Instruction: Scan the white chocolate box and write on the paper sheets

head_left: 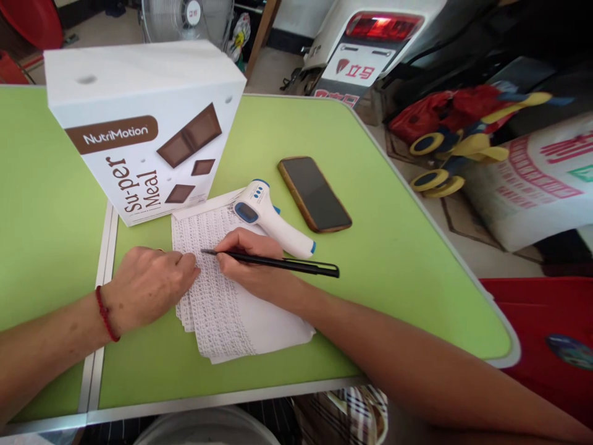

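Several sheets of paper [217, 290] covered in handwriting lie fanned on the green table. My right hand [252, 262] is closed around a slim black pen [306, 266], its tip at the written lines. Curled into a fist, my left hand [155, 281] rests on the left edge of the sheets; its palm side is hidden, so I cannot tell what its fingers hold, if anything. A white and blue infrared thermometer [278, 228] lies across the paper's upper right corner, just beyond my right hand.
A white NutriMotion box [148, 133] stands behind the sheets. A dark phone in a brown case [317, 194] lies right of the thermometer. The green table [403, 278] has a pale rim. Beyond it are a fan [185, 18], a scooter's rear [370, 46] and a white sack [532, 173].
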`<state>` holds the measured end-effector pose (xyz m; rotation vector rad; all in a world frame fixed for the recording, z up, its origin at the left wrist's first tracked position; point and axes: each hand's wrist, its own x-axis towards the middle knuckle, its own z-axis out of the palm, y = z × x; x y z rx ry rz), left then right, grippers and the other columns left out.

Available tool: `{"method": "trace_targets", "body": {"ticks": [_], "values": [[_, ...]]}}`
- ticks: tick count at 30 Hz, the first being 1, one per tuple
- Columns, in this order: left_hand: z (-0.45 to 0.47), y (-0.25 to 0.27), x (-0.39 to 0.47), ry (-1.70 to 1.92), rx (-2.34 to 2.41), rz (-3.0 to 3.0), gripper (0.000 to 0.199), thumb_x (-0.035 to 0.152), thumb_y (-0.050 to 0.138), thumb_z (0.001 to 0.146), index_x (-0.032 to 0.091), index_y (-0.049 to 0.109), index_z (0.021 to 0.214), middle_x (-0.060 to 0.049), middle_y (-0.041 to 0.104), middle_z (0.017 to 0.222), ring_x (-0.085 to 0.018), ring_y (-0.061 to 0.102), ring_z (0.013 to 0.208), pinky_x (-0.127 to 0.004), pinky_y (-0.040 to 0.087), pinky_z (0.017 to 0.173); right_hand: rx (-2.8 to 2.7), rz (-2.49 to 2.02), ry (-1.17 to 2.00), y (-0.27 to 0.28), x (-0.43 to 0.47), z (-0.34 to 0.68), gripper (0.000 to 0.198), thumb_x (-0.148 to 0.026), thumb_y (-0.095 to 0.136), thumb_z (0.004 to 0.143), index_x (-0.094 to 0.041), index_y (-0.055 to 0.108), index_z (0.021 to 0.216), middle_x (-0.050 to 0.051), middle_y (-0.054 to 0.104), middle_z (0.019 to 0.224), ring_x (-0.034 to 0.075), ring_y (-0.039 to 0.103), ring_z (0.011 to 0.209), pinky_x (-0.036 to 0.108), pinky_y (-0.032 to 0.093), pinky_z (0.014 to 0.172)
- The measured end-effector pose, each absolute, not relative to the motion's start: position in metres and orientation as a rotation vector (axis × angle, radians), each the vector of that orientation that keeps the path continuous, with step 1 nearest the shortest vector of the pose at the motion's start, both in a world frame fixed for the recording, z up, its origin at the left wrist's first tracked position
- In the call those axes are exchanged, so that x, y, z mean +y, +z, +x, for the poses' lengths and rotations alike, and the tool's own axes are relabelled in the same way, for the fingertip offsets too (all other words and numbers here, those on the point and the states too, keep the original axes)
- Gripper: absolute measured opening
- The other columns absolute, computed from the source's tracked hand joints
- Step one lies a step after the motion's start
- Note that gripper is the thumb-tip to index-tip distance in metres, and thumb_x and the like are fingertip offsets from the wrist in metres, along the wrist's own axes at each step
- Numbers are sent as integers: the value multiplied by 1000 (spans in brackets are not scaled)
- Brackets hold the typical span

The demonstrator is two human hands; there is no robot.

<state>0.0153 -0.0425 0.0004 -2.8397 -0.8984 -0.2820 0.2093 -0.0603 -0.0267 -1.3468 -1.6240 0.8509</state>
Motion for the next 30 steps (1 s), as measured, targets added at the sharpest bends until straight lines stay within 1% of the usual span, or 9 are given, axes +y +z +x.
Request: {"method": "trace_targets", "body": {"ticks": [4,9,15,20,23,30], "values": [[16,0,-43,-291,-892,-2839,30,21,44,94,16,59,68,-1,63,54,-16,50,38,-29,11,43,-1610,-1331,850,-28,-60,209,5,-20,54,70,-20,59,69,-3,59,59,9,47,51,23,37,47],[16,0,-43,-300,-891,-2818,22,20,54,88,16,59,67,1,62,52,-17,51,38,-29,7,46,-1656,-1323,787,-28,-61,209,5,-17,54,71,-20,58,69,-4,57,58,9,47,51,23,37,48],[17,0,-43,-298,-897,-2819,28,20,47,92,16,57,66,0,61,52,-16,52,39,-29,6,47,-1686,-1305,790,-27,-61,211,6,-15,53,68,-20,55,65,-5,56,56,8,46,51,22,36,48],[16,-1,-43,-345,-882,-2810,27,18,48,90,16,57,65,0,61,51,-16,50,38,-28,7,46,-1620,-1325,836,-26,-60,210,5,-18,54,69,-20,57,65,-4,57,57,9,46,51,23,37,47],[16,-2,-43,-334,-885,-2818,26,19,49,90,16,59,66,0,62,53,-16,51,38,-28,8,45,-1564,-1323,807,-24,-60,209,5,-18,54,69,-21,56,65,-4,56,55,10,47,51,24,38,48],[16,-1,-42,-269,-889,-2827,29,20,44,93,16,59,68,0,63,54,-15,52,39,-29,12,43,-1554,-1306,827,-23,-59,211,5,-20,54,69,-21,54,64,-5,54,54,9,45,50,24,37,47]]}}
